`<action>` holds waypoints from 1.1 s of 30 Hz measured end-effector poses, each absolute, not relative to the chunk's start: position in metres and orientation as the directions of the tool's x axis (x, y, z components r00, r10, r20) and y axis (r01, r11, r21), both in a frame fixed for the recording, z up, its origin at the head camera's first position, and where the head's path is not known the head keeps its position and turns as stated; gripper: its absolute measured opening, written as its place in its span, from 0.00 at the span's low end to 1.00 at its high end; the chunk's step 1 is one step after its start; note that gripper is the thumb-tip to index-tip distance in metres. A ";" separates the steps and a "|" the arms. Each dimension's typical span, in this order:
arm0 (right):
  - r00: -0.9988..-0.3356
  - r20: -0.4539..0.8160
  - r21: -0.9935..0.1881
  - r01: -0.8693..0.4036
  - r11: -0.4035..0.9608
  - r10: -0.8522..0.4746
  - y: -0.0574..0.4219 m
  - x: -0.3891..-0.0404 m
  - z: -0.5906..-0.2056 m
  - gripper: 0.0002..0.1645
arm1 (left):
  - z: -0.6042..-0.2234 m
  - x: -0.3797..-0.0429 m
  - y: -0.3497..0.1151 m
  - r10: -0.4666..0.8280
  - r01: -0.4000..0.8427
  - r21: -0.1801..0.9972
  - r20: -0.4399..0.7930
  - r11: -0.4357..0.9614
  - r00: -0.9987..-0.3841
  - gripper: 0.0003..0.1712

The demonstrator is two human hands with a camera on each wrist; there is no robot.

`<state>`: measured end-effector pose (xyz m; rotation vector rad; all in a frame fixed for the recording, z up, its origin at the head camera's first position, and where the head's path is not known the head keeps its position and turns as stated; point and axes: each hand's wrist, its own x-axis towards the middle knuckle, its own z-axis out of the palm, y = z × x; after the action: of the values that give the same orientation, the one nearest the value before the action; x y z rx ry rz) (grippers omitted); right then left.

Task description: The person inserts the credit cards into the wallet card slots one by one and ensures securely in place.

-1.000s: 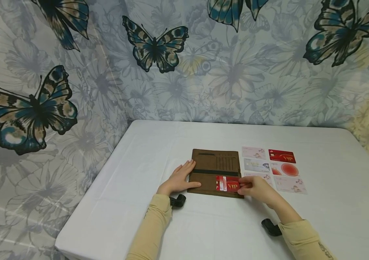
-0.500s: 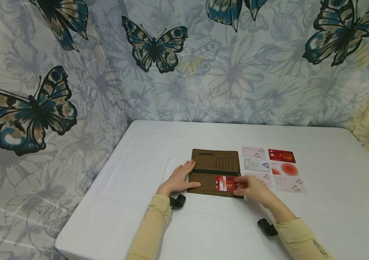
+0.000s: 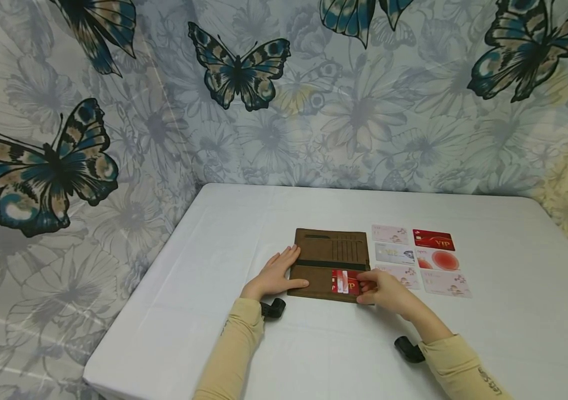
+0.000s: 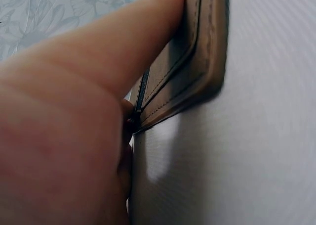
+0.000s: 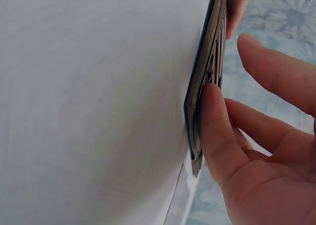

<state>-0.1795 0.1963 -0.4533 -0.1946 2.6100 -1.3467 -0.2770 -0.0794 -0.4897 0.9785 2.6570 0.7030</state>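
Observation:
A brown wallet lies spread flat on the white table, with a dark band across its middle. At its lower right, red VIP cards overlap in the card slots, their edges stepped. My left hand rests on the wallet's left side, fingers spread and the thumb laid across the lower flap. The right hand reaches over the wallet's right edge and covers the right end of the outermost red card. In the right wrist view, the thumb presses at the slot edge while a finger stands apart above it.
Right of the wallet, several cards lie in two columns: a red VIP card, a silver card, a card with a red circle and pale pink ones. A butterfly-print cloth hangs behind the table.
My right hand has shifted slightly left over the wallet, and less of the outermost red card's VIP lettering shows. The left hand stays in place, as do the cards on the table.

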 end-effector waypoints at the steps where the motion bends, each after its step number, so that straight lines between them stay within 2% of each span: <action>1: -0.971 -0.113 -0.814 -0.032 0.580 -0.212 0.196 -0.180 -0.453 0.30 | -0.489 -0.277 -0.079 0.657 0.550 0.508 -0.043 0.663 -0.753 0.52; 7: -0.966 -0.107 -0.798 -0.057 0.599 -0.234 0.196 -0.178 -0.453 0.32 | -0.489 -0.277 -0.080 0.654 0.551 0.497 -0.044 0.671 -0.755 0.52; 18: -0.972 -0.164 -0.833 0.045 0.551 -0.168 0.199 -0.174 -0.453 0.31 | -0.490 -0.276 -0.077 0.660 0.556 0.505 -0.036 0.660 -0.750 0.52; 24: -0.973 -0.172 -0.828 0.060 0.557 -0.151 0.198 -0.174 -0.452 0.29 | -0.487 -0.275 -0.077 0.662 0.559 0.508 -0.030 0.655 -0.749 0.52; 33: -0.971 -0.154 -0.834 0.028 0.550 -0.183 0.197 -0.175 -0.454 0.29 | -0.486 -0.275 -0.079 0.656 0.550 0.512 -0.036 0.660 -0.754 0.52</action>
<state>-0.1754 0.1968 -0.4542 -0.1303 2.5638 -1.3857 -0.2749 -0.0790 -0.4864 0.9807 2.6587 0.7138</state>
